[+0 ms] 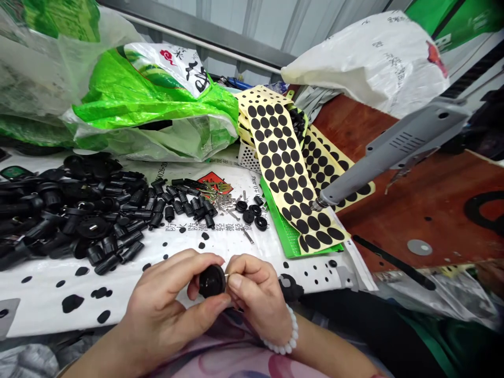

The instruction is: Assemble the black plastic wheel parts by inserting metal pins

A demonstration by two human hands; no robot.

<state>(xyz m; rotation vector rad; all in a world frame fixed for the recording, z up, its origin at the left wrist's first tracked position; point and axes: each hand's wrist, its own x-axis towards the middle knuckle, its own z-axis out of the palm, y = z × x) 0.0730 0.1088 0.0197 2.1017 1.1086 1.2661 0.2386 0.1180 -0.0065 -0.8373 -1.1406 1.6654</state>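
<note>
Between the thumb and fingers of my left hand (169, 299) is a round black plastic cap (212, 281), held on edge near my body. My right hand (254, 294), with a pale bead bracelet at the wrist, pinches a small metal strip (227, 275) against the cap's right side; most of the strip is hidden by the fingers. Beyond my hands lie loose metal strips (226, 202) and several small round black parts (249, 216). A large heap of black plastic fittings (90, 210) spreads across the left of the table.
A grey electric screwdriver (354, 163) hangs at the right, its tip over a sheet of black round stickers (281, 163). Under that sheet lies a green tray (280, 223). Green and white plastic bags (157, 105) stand at the back left. A reddish-brown board (394, 220) lies at the right.
</note>
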